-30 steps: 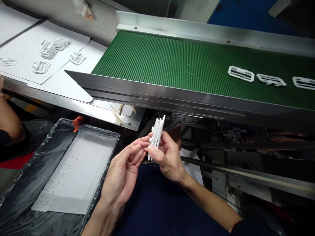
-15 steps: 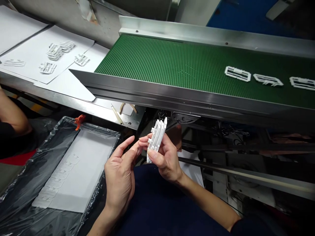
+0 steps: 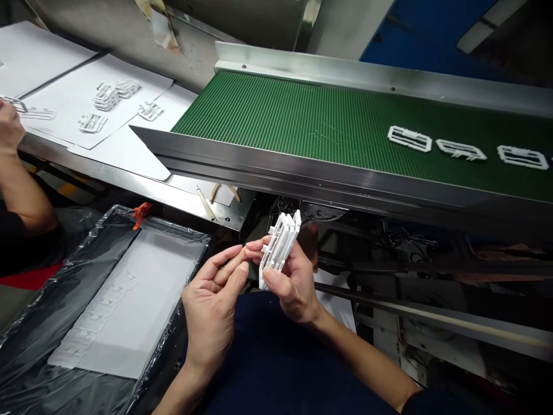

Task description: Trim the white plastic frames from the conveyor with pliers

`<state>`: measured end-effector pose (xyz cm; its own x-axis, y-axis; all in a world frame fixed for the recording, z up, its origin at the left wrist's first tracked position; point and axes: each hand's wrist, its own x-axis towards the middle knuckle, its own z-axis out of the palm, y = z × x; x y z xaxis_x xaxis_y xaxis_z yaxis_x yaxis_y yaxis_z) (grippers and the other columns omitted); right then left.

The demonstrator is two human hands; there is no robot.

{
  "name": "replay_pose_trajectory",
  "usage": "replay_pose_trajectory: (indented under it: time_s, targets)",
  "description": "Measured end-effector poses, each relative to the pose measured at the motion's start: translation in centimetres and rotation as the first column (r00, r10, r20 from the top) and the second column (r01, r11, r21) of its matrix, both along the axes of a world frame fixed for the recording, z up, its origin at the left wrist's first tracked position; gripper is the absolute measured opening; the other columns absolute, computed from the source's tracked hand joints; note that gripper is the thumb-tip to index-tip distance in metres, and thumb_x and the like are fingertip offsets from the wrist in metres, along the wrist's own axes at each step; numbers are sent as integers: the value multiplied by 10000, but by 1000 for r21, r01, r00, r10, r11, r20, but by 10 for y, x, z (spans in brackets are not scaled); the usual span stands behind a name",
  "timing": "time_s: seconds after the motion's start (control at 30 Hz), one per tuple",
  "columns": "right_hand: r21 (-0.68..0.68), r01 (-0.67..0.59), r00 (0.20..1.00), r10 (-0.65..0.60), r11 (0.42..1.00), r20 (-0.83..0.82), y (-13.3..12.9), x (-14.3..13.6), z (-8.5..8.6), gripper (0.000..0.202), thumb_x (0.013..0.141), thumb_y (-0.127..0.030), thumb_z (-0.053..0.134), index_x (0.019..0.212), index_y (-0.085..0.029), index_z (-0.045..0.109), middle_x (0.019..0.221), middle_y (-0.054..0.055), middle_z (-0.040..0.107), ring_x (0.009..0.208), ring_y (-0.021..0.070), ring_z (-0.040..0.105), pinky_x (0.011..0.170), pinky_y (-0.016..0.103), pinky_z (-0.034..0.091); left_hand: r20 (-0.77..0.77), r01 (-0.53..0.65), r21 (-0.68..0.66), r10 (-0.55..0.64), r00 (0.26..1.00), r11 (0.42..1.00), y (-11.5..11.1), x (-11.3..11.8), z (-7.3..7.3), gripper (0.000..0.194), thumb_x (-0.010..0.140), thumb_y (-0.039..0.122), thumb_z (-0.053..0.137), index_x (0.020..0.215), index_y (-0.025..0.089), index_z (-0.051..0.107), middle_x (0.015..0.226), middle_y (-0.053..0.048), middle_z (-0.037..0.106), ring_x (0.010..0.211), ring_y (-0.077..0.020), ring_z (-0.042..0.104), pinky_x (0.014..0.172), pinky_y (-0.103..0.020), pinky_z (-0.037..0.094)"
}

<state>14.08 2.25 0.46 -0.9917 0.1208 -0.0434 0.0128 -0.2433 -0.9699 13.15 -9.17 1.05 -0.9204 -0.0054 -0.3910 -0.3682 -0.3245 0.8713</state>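
My right hand grips a small stack of white plastic frames, its thumb across their near edge and its fingers behind. The frames stand tilted on edge, pressed side by side, with small tabs facing left. My left hand is just left of the stack, palm turned inward. Its fingers are stretched out and their tips meet the fingertips of my right hand beside the tabs; no object shows in it.
White frames lie on a green conveyor belt with metal side walls. Frame stacks rest on paper at the left, near a co-worker's hand. Cutters lie at the table edge. A plastic-lined bin holds a white sheet and more frames.
The stack in my right hand has shifted slightly right, and my left index finger has lowered toward the other fingers. A co-worker's hand has appeared at the left by the paper.
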Motion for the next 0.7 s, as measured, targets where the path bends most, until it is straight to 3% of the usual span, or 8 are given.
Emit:
replay_pose_trajectory:
  time_s: [0.17,0.37,0.7]
  targets:
    - [13,-10,1000,10,1000,-18,-1,-1,3,355,741,-331,656,1058,-236,527,1033,41,632,891,190,630,835,353,508,43,-38,167,31,999,985,2,-5,0,294,732,181,721,1007,131,631,958,-79,714,916,-182,653,830,-218,505]
    - [18,-12,1000,12,1000,1,-1,-1,8,334,767,-298,642,1072,-228,525,1029,44,629,925,195,627,837,347,502,151,-15,295,-31,988,955,-1,-9,0,268,747,159,686,999,83,634,1046,-133,679,919,-188,646,811,-224,509]
    - [41,-1,1000,1,999,7,-2,0,8,316,774,-296,643,1064,-234,535,1017,40,631,891,184,626,810,336,501,199,-7,356,-68,978,934,-4,-11,2,239,768,106,641,1004,68,638,1089,-152,661,956,-191,638,838,-215,510]
